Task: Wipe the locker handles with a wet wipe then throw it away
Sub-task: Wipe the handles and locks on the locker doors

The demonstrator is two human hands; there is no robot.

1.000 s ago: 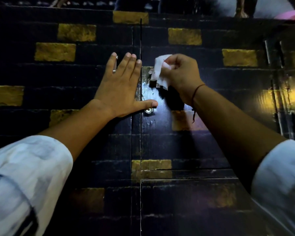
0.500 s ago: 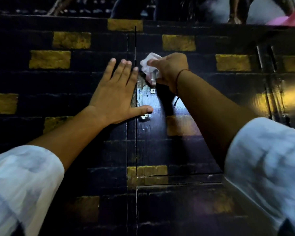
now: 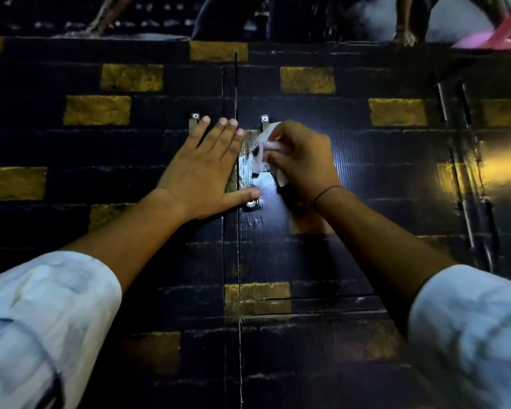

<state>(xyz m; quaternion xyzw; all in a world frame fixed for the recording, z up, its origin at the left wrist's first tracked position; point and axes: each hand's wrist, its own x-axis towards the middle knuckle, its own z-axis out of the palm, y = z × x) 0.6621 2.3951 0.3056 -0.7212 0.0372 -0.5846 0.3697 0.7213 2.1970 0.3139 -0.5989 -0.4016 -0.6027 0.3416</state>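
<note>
Two dark locker doors printed with black and gold bricks meet at a vertical seam [image 3: 236, 93]. My right hand [image 3: 303, 159] is closed around a white wet wipe [image 3: 263, 152] and wraps it over the right door's metal handle, whose screwed top end [image 3: 264, 118] shows above my fingers. My left hand [image 3: 205, 169] lies flat on the left door with fingers spread. It covers most of the left handle [image 3: 194, 122], and its thumb reaches across the seam to a round keyhole [image 3: 251, 203].
A lower locker door edge [image 3: 307, 312] runs below the right door. Vertical metal strips [image 3: 460, 160] stand at the far right. Beyond the locker top are a pink plastic object [image 3: 496, 36] and someone's feet [image 3: 404, 36].
My right hand has slid down the right handle with the wipe, uncovering the handle's top screw. My left hand stays flat on the left door.
</note>
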